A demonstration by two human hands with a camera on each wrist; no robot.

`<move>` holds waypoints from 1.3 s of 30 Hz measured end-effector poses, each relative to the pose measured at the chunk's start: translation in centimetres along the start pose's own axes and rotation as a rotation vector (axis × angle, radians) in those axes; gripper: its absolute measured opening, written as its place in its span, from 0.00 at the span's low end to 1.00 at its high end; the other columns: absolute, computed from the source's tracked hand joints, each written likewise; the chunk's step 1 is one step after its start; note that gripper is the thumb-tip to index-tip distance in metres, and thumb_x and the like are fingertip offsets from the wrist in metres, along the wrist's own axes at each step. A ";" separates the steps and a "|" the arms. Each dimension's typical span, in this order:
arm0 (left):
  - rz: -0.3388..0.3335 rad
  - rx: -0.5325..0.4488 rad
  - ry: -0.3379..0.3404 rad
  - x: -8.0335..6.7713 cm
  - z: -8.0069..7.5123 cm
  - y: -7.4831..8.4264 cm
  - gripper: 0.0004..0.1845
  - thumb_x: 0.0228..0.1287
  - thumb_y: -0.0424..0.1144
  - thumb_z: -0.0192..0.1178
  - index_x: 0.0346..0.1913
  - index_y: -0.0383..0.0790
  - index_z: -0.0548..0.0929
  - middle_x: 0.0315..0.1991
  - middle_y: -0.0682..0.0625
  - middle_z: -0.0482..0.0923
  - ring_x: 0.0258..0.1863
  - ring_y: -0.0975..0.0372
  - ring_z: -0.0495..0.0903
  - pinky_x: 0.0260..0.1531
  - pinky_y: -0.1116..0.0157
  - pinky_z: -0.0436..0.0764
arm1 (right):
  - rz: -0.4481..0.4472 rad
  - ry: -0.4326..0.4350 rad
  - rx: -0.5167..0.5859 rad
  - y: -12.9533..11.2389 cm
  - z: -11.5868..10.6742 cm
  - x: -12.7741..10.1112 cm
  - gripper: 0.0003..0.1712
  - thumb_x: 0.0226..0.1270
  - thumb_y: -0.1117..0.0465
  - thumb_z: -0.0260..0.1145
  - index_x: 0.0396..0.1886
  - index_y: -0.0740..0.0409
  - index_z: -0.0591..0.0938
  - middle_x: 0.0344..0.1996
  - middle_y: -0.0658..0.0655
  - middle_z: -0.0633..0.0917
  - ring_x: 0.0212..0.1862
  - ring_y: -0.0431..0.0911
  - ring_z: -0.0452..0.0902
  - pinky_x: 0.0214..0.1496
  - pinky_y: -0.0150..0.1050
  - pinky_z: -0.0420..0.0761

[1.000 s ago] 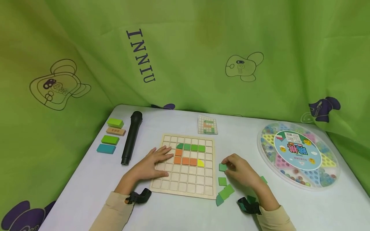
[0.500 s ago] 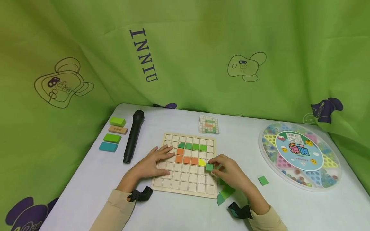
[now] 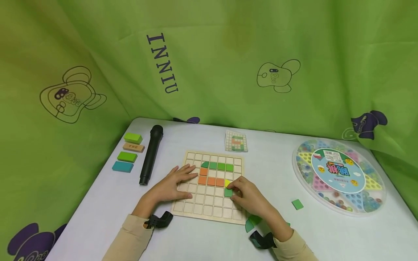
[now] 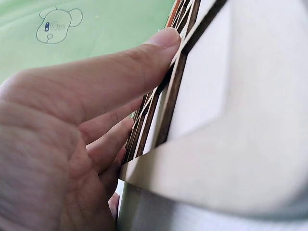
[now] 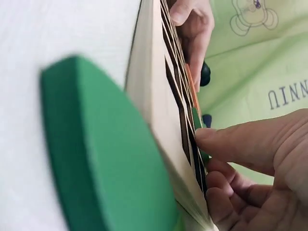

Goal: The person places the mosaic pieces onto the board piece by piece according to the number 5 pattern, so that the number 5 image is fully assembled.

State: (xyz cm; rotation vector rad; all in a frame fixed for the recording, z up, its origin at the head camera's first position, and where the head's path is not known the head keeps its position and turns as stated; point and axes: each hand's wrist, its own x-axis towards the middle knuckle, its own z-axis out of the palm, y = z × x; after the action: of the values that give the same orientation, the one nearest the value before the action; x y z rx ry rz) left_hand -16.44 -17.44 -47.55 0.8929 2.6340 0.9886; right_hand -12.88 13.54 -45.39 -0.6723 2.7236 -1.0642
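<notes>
A wooden grid board [image 3: 209, 212] lies on the white table. Set in its cells are a green row [image 3: 221, 166], several orange squares [image 3: 211, 181] and a yellow quarter-round tile [image 3: 226, 183], partly covered by fingers. My right hand [image 3: 249, 195] pinches a green square tile [image 3: 228, 193] at the cell just below the yellow one; in the right wrist view the thumb [image 5: 211, 139] touches its edge. Spread over the board's left side, my left hand [image 3: 171, 185] rests with straight fingers; in the left wrist view its thumb [image 4: 166, 38] lies on the grid's edge.
Loose green tiles lie right of the board: a quarter-round [image 3: 249, 225] and a square [image 3: 297, 204]; others are partly hidden by the right arm. Around them are a pattern card [image 3: 236, 141], a black microphone [image 3: 151, 154], several blocks [image 3: 127, 156] and a round marble game box [image 3: 337, 177].
My right hand has carried the green square tile leftward from the table beside the board to the cell under the yellow tile. The left hand has stayed on the board.
</notes>
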 end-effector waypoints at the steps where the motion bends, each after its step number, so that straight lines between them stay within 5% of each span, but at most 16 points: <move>1: 0.001 0.000 -0.001 0.0 0.0 0.0 0.40 0.50 0.52 0.70 0.67 0.43 0.70 0.74 0.50 0.55 0.75 0.53 0.48 0.72 0.45 0.40 | 0.003 -0.004 -0.005 0.0 0.0 0.0 0.12 0.58 0.67 0.67 0.43 0.57 0.83 0.38 0.50 0.77 0.36 0.42 0.70 0.36 0.30 0.74; 9: 0.006 0.014 -0.011 0.0 -0.1 -0.1 0.41 0.51 0.53 0.69 0.68 0.44 0.69 0.74 0.49 0.55 0.75 0.52 0.48 0.72 0.45 0.40 | 0.048 0.022 0.035 1.1 -2.1 -0.9 0.16 0.60 0.63 0.68 0.49 0.55 0.81 0.44 0.49 0.80 0.45 0.43 0.76 0.47 0.38 0.80; 15: 0.003 0.024 -0.019 0.1 -0.1 0.0 0.41 0.51 0.54 0.69 0.68 0.43 0.69 0.74 0.50 0.54 0.75 0.53 0.48 0.72 0.45 0.40 | 0.100 0.000 -0.005 2.9 -3.6 -3.2 0.17 0.58 0.63 0.70 0.48 0.54 0.82 0.44 0.48 0.81 0.44 0.42 0.76 0.45 0.36 0.79; 29: -0.003 0.009 -0.008 0.0 0.0 -0.2 0.41 0.51 0.54 0.69 0.67 0.43 0.70 0.74 0.50 0.55 0.75 0.52 0.48 0.72 0.45 0.40 | 0.086 0.020 -0.017 4.5 -3.2 -4.4 0.13 0.56 0.59 0.71 0.42 0.50 0.82 0.37 0.46 0.78 0.38 0.39 0.71 0.37 0.31 0.74; 39: -0.001 0.013 -0.017 0.1 -0.1 0.0 0.41 0.51 0.54 0.69 0.67 0.43 0.70 0.74 0.50 0.54 0.75 0.52 0.48 0.73 0.46 0.39 | 0.065 0.043 -0.015 3.0 -2.8 -4.2 0.15 0.57 0.64 0.70 0.45 0.52 0.81 0.40 0.46 0.79 0.39 0.39 0.74 0.40 0.31 0.78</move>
State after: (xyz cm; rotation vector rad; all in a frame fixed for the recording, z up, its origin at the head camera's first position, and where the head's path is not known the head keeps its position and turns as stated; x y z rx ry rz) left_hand -16.57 -17.47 -47.45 0.8989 2.6294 0.9612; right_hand -11.00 19.12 -45.50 -0.5649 2.7719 -1.0569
